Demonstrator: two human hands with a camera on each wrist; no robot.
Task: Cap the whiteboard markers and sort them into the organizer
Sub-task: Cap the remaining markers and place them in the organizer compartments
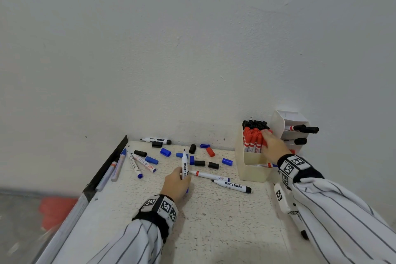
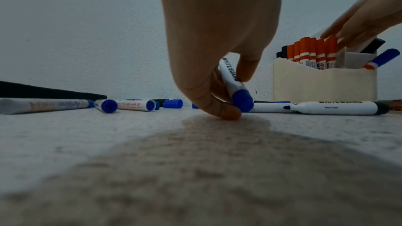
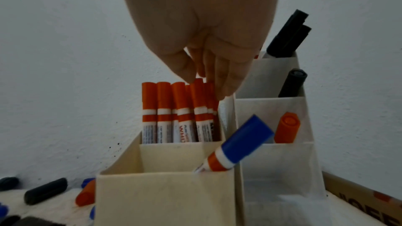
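Observation:
My left hand (image 1: 182, 174) pinches an uncapped white marker (image 1: 184, 163) with a blue end, held nearly upright with its tip up; the blue end (image 2: 241, 100) sits just above the table. My right hand (image 1: 267, 135) reaches over the cream organizer (image 1: 252, 172), its straight fingers (image 3: 226, 82) touching the caps of the red markers (image 3: 174, 109) that stand in the back compartment. Black-capped markers (image 1: 255, 124) stand behind the red ones. One blue-capped marker (image 3: 239, 145) leans in the front compartment. Loose blue, black and red caps (image 1: 211, 152) and several uncapped markers (image 1: 232, 185) lie scattered on the table.
A stepped cream holder (image 1: 293, 133) with black markers stands right of the organizer, against the wall. A black-framed whiteboard edge (image 1: 107, 167) runs along the table's left side, with pens lying beside it. A cardboard box (image 3: 365, 200) sits at the far right.

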